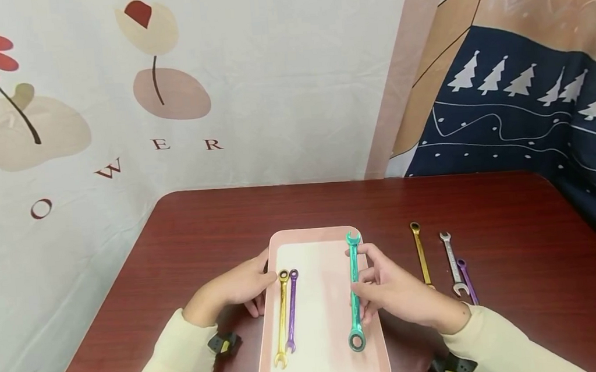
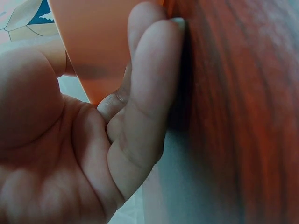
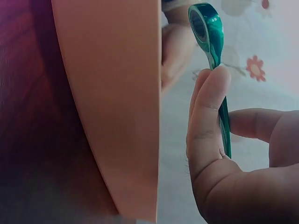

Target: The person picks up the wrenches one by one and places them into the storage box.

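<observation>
While the right hand [image 1: 390,292] pinches the green wrench [image 1: 353,260] above the right side of the pink tray [image 1: 312,235], a loose hold could let the wrench swivel into the rim. The left hand [image 1: 245,283] grips the tray's left edge; a tug there could skew the yellow wrench [image 1: 282,318] and purple wrench [image 1: 292,314] inside.

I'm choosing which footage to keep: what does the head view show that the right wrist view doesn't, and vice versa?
Only the head view shows a gold combination wrench and a purple one in the pink tray, and gold, silver and purple wrenches on the table.

Only the right wrist view shows the tray's outer right side wall, nearly edge-on.

Both show the right hand pinching a green combination wrench, at least part of the left hand, and flower-print cloth.
</observation>
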Available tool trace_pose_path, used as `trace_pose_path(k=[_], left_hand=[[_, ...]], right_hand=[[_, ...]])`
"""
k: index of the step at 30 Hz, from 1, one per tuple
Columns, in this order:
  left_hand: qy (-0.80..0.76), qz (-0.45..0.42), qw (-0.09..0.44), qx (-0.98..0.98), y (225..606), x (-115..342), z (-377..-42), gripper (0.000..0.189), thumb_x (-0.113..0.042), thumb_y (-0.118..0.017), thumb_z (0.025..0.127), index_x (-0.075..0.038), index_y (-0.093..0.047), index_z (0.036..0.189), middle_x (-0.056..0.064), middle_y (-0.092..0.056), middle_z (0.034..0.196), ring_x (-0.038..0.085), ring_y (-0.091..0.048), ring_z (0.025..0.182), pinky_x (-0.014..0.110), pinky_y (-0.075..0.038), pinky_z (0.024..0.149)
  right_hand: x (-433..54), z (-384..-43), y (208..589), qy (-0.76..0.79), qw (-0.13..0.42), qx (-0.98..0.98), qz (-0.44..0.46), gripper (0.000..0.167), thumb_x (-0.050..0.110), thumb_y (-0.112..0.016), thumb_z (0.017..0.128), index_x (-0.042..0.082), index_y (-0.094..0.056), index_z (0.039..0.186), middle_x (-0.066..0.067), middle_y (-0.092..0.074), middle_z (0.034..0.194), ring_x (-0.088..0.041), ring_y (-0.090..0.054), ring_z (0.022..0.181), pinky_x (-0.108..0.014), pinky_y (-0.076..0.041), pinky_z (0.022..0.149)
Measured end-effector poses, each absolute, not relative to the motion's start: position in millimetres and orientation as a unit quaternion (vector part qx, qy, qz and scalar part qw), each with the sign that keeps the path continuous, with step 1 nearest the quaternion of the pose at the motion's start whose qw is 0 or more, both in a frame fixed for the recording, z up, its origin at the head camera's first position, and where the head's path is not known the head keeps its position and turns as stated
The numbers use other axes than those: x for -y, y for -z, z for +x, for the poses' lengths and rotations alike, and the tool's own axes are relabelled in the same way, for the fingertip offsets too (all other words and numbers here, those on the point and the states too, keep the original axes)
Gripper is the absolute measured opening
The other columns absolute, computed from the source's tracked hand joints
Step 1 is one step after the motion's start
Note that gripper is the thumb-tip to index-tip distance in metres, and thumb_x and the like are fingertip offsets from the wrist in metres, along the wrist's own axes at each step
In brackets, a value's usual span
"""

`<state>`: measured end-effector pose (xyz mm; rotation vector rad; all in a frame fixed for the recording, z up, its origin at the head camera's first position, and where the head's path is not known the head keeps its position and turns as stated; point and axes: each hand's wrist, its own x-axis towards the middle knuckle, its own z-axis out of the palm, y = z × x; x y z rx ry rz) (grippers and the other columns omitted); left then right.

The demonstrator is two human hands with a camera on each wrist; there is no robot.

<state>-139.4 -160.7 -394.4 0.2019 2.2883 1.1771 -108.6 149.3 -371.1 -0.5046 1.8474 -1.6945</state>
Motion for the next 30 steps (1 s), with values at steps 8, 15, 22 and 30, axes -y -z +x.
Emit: trace_pose_path(k=[8,15,22,30], left_hand=[[-0.437,0.078,0.275,-0.853,394.3,160.9,-138.5,0.063,-0.013,-0.043,0.097,-0.017,-0.019,0.155,0.014,-0.062,0.057,0.021,-0.061,0.042,0.042,-0.058,0.043],[-0.44,0.077,0.273,-0.852,394.0,161.7,-137.4,0.061,-0.013,-0.043,0.096,-0.016,-0.021,0.153,0.014,-0.062,0.057,0.021,-0.061,0.042,0.042,-0.057,0.042],[-0.44,0.074,0.272,-0.853,394.6,162.0,-137.5,0.063,-0.013,-0.043,0.096,-0.017,-0.02,0.154,0.013,-0.062,0.056,0.021,-0.061,0.043,0.042,-0.057,0.043],[-0.442,0.071,0.276,-0.85,397.1,161.5,-139.0,0.064,-0.013,-0.043,0.096,-0.02,-0.02,0.155,0.014,-0.063,0.057,0.02,-0.06,0.041,0.041,-0.057,0.042]], right_hand=[[-130.9,-106.4,378.1,0.635,0.295,-0.69,-0.183,0.066,-0.003,-0.058,0.092,0.005,-0.018,0.145,-0.01,-0.062,0.081,-0.015,-0.066,0.056,-0.031,-0.061,0.057],[-118.6,-104.5,381.9,0.621,0.296,-0.704,-0.177,0.069,-0.004,-0.061,0.089,0.003,-0.021,0.144,-0.01,-0.062,0.077,-0.016,-0.065,0.053,-0.031,-0.061,0.055],[-109.3,-104.8,385.9,0.601,0.304,-0.719,-0.173,0.078,-0.003,-0.064,0.087,0.002,-0.017,0.15,-0.01,-0.063,0.075,-0.016,-0.065,0.052,-0.033,-0.061,0.055],[-97.8,-103.5,391.9,0.593,0.325,-0.721,-0.149,0.09,-0.003,-0.065,0.087,0.001,-0.009,0.157,-0.01,-0.066,0.076,-0.014,-0.065,0.05,-0.037,-0.062,0.054]])
